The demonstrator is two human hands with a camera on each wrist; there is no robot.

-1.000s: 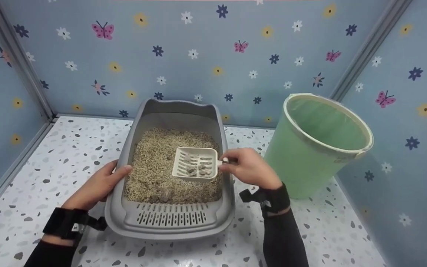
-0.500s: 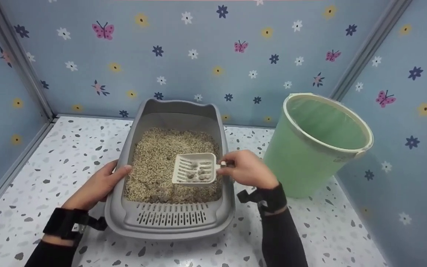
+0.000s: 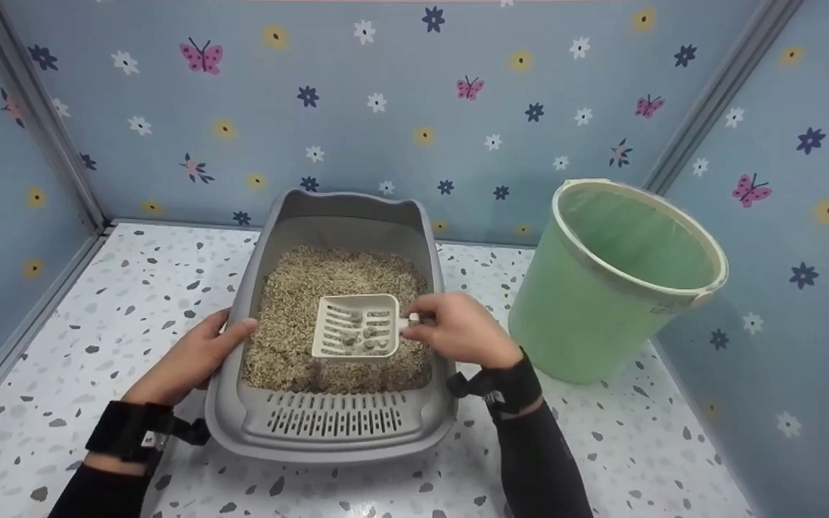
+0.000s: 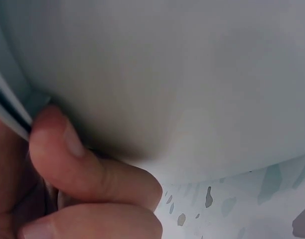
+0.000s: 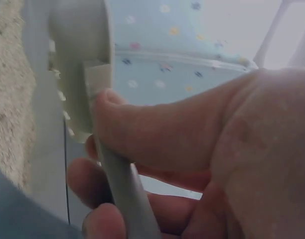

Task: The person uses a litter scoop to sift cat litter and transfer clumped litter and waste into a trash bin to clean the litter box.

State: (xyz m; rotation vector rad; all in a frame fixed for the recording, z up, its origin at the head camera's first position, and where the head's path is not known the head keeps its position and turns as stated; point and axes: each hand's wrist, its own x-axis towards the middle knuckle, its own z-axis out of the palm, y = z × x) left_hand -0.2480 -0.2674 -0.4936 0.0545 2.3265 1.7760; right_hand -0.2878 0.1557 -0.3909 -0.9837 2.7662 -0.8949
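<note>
A grey litter box holds tan granular litter. My right hand grips the handle of a white slotted litter scoop, held level over the litter with several small clumps in its pan. In the right wrist view, thumb and fingers wrap around the scoop handle. My left hand holds the box's left rim, thumb on top. The left wrist view has its curled fingers under the rim, against the box's outer wall.
A tall green bin with a pale rim and a clear liner stands right of the litter box. Both rest on a white speckled surface. Blue flower-patterned panels enclose the back and sides.
My right hand has moved left and slightly nearer with the scoop, and the clumps have shifted in its pan. The left hand has stayed on the rim.
</note>
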